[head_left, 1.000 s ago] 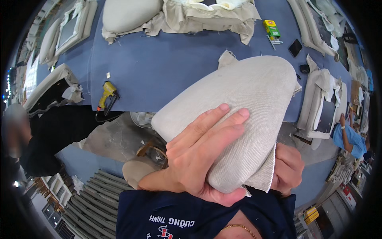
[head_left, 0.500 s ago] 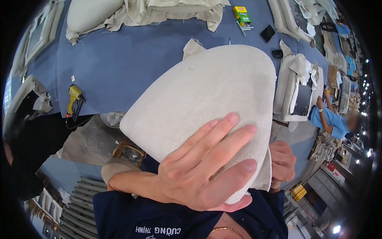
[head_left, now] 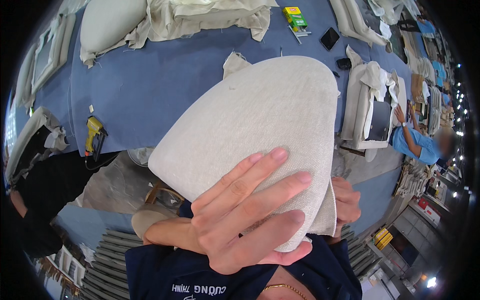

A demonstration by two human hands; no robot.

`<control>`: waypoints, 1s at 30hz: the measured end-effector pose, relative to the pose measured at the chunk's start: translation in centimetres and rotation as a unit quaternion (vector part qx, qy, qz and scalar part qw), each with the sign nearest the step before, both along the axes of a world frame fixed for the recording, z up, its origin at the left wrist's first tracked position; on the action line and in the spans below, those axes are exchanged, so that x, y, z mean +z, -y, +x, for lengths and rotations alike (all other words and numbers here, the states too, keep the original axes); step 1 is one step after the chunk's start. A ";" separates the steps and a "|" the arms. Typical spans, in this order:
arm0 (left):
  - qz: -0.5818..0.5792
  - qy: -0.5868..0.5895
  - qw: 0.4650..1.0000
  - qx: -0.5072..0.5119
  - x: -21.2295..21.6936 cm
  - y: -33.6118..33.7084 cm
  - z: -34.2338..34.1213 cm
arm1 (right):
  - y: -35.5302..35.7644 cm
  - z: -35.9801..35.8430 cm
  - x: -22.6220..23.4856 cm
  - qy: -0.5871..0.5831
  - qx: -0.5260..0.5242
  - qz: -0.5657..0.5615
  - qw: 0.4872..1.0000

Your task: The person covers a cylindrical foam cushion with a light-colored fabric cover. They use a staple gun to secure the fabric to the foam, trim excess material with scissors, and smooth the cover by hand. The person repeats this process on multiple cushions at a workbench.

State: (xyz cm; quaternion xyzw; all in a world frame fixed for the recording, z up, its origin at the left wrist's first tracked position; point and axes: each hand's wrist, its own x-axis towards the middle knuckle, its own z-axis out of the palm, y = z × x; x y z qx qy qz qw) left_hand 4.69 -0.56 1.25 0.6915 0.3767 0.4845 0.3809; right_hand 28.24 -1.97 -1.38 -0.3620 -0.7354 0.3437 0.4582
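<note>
A beige fabric-covered cushion (head_left: 255,110), rounded and tapering toward the left, stands tilted in front of my chest, over the near edge of the table. My left hand (head_left: 245,215) lies across its lower right part, fingers spread on the fabric and the thumb under the bottom edge, gripping it. A loose fabric flap (head_left: 327,215) hangs at the cushion's right edge. Beside that flap my right hand (head_left: 345,200) is closed, its fingers curled and partly hidden behind the cloth. What it grips does not show. A fabric scrap (head_left: 234,65) sticks out behind the cushion's top.
On the blue table (head_left: 140,90) lie a yellow staple gun (head_left: 94,135), a phone (head_left: 329,38) and a green-yellow box (head_left: 295,17). More beige cushions (head_left: 112,25) sit at the back, and an upholstered piece (head_left: 370,110) stands right. A person in blue (head_left: 420,142) works beyond it.
The whole view has shifted slightly. Both hands and the cushion sit a little farther left, with the left hand slightly lower. The grip looks the same.
</note>
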 end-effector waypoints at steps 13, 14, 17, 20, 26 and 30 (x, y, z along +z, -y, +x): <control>0.058 0.017 0.996 0.064 -0.9 0.5 2.1 | 2.5 3.4 -0.7 0.143 -0.079 -0.022 0.986; 0.081 -0.001 0.996 0.049 -0.5 0.0 1.8 | 3.7 3.8 -0.9 0.134 -0.114 -0.018 0.984; 0.090 -0.008 0.996 0.025 0.0 -0.4 2.6 | 3.0 4.7 -5.9 0.110 -0.177 -0.041 0.977; 0.132 0.017 0.990 0.048 2.0 -2.1 1.3 | 0.7 4.9 -12.1 0.089 -0.218 -0.098 0.967; 0.146 -0.080 0.986 0.009 2.8 -3.9 -2.3 | -4.0 7.1 -26.0 0.086 -0.298 -0.205 0.928; 0.097 -0.089 0.991 0.009 2.4 -2.6 -3.0 | -6.6 8.8 -34.3 0.084 -0.318 -0.222 0.918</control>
